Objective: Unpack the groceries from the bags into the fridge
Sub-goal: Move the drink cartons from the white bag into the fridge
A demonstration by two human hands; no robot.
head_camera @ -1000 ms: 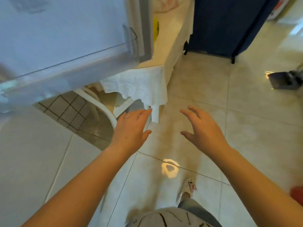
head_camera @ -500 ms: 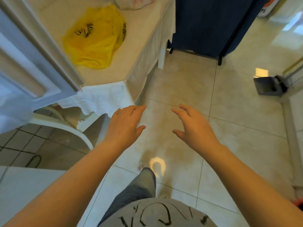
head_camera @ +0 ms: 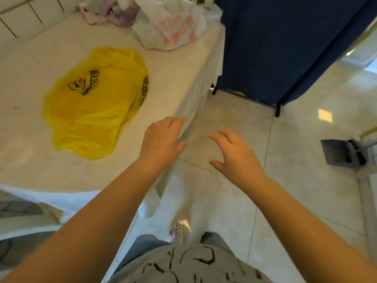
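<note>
A flat, crumpled yellow plastic bag (head_camera: 95, 103) lies on the white-clothed table (head_camera: 173, 82). Behind it, at the table's far end, stands a bulging white plastic bag (head_camera: 169, 27) with pink print. My left hand (head_camera: 161, 141) hovers over the table's right edge, fingers relaxed, holding nothing. My right hand (head_camera: 234, 156) hangs over the floor to the right of the table, fingers spread and loosely bent, also holding nothing. The fridge is out of view.
A pinkish bundle of cloth or plastic (head_camera: 106, 11) lies at the table's back. A dark blue screen on a black frame (head_camera: 285, 48) stands behind the table. A grey dustpan (head_camera: 342, 153) sits on the tiled floor at the right.
The view has swung away from the fridge door to the table; the yellow and white bags have come into full view. Both hands stay held out in front, holding nothing.
</note>
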